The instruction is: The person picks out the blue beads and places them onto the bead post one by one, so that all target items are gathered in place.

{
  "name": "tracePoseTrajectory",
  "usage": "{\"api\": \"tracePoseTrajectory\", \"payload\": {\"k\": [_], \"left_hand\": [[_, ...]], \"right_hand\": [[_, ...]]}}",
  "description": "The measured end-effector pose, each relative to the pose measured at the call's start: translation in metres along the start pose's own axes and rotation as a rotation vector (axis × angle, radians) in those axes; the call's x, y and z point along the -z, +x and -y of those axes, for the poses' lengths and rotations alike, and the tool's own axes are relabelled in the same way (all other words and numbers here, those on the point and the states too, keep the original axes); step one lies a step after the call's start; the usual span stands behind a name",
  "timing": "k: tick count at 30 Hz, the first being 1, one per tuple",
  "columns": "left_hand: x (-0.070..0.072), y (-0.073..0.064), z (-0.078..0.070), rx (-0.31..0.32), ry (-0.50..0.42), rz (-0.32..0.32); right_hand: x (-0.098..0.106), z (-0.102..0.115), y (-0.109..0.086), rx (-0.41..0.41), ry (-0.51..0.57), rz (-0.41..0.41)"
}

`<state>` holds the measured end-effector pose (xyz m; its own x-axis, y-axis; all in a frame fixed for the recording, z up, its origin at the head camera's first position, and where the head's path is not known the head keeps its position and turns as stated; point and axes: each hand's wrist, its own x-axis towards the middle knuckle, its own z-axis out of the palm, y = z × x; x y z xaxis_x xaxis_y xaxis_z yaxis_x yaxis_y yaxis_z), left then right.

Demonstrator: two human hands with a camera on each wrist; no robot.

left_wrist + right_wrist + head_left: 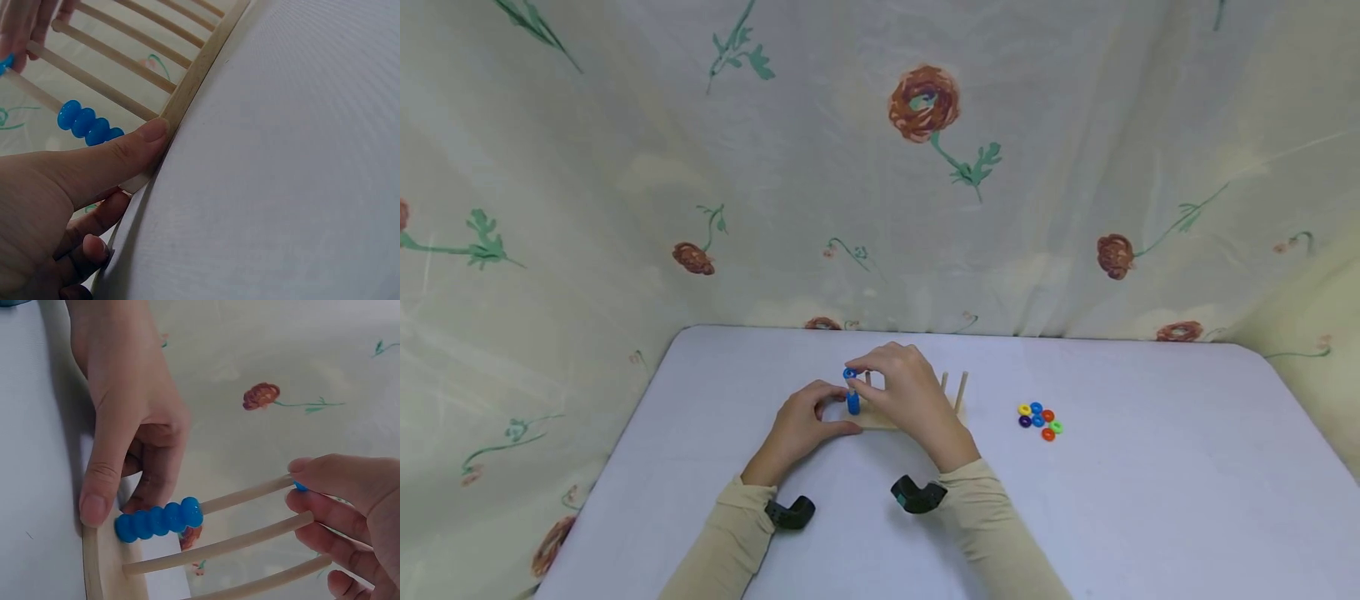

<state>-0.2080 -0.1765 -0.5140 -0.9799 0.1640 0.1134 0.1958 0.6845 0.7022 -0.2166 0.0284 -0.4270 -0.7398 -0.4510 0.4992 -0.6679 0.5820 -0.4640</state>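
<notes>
A wooden base [878,419] with a row of upright pegs [961,392] stands on the table. Several blue rings [159,522] are stacked low on the end peg. My left hand [801,423] grips that end of the base, thumb on its near edge and fingers round the far side. At the top of the same peg, my right hand [916,396] pinches another blue ring [849,373] between thumb and index finger. In the right wrist view this ring [300,486] is mostly hidden by the fingertips, right at the peg's tip.
To the right of the base lies a loose group of small rings [1038,421] in yellow, blue, red, green and dark purple. A white cloth covers the table [1150,483]. Behind it hangs a curtain [1037,208] with a flower pattern.
</notes>
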Motion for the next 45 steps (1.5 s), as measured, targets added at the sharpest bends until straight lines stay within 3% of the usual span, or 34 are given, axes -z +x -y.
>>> {"api": "tracePoseTrajectory", "payload": {"k": [29, 45], "left_hand": [[0.004, 0.0, -0.004, 0.023, 0.003, 0.017], [0.002, -0.001, -0.003, 0.019, -0.001, 0.019]], "right_hand": [[-0.004, -0.001, 0.0, 0.023, -0.033, -0.042], [0.015, -0.008, -0.006, -0.046, -0.031, -0.045]]}}
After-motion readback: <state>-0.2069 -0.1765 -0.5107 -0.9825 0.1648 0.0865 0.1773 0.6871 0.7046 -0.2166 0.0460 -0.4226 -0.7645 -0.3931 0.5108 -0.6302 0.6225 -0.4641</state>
